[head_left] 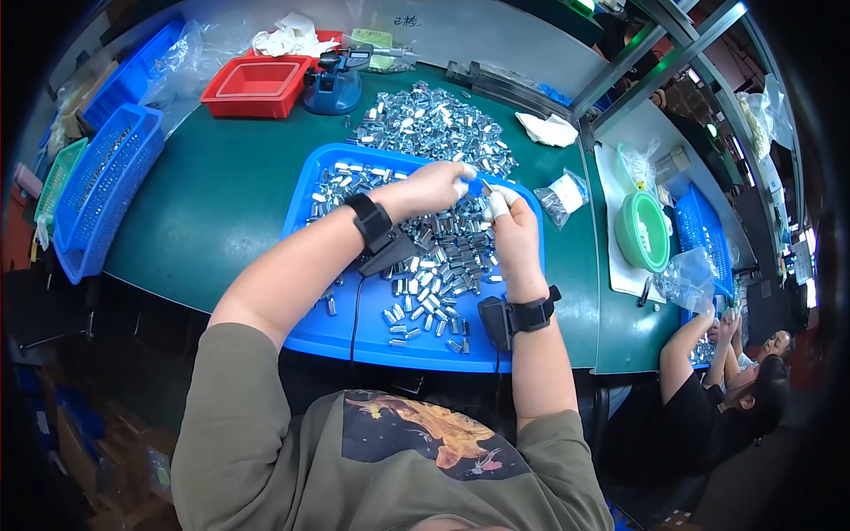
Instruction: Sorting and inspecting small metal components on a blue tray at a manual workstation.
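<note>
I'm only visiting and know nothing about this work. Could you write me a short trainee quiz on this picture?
1. Multiple choice: What colour is the tray below the left hand? A red; B blue; C white.
2. True or false: Both wrists are bare.
3. Fill in: Beyond the tray, a heap of metal pieces lies on the green ____.

Key: 1 B; 2 false, both wear black bands; 3 tabletop.

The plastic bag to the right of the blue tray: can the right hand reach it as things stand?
Probably yes: the plastic bag lies near the right hand, with only the blue tray's rim between, though the fingers seem to pinch a small metal piece.
</note>
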The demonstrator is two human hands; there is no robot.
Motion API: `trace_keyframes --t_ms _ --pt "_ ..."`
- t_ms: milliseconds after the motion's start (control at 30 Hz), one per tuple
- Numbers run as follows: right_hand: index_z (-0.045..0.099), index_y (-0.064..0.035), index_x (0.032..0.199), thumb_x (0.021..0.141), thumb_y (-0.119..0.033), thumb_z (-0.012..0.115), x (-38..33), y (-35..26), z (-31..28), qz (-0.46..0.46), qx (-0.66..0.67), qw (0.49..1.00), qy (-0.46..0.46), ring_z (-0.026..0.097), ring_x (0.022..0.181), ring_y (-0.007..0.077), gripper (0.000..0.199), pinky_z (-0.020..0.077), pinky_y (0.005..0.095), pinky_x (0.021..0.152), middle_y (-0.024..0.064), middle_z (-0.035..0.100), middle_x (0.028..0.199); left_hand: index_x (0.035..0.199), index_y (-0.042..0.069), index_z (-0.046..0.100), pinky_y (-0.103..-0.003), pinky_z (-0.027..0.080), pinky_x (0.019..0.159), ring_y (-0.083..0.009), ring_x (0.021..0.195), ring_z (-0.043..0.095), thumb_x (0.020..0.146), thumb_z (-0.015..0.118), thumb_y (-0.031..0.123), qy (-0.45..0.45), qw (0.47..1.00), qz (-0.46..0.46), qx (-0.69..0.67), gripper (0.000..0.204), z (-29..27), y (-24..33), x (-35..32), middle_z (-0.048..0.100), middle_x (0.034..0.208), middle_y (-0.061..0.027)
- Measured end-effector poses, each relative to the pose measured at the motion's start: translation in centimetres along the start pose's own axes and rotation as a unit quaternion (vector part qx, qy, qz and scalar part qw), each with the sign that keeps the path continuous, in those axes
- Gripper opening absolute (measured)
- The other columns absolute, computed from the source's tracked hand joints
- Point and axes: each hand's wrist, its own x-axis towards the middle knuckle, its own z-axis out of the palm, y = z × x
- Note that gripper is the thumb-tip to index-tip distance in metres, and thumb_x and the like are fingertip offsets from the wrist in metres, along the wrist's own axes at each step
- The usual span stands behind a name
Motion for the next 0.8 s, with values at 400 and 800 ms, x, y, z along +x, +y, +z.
trace_keyframes --t_ms 400,800 --pt "0.061 0.0005 0.097 0.087 -0.013 0.053 -0.5 -1.2 0.2 -0.088 -0.125 0.988 0.029 0.047 0.056 0.0065 0.018 0.0378 0.0237 0.049 0.0022 0.057 0.065 0.101 0.004 0.058 -0.019 0.047 0.066 -0.007 0.073 0.058 0.087 0.056 0.015 -0.019 0.876 -0.078 -0.476 0.018 -1.0 2.0 -1.2 0.06 0.083 -0.0021" --pt "0.062 -0.0008 0.089 0.089 -0.017 0.051 -0.4 -0.4 -0.3 0.018 0.012 1.0 -0.008 0.043 0.055 0.0042 0.019 0.0321 0.0213 0.047 -0.0022 0.053 0.064 0.094 0.001 0.056 -0.019 0.047 0.055 -0.0084 0.062 0.059 0.085 0.057 0.009 -0.022 0.943 0.009 -0.331 0.012 -0.8 2.7 -1.6 0.062 0.078 -0.0052"
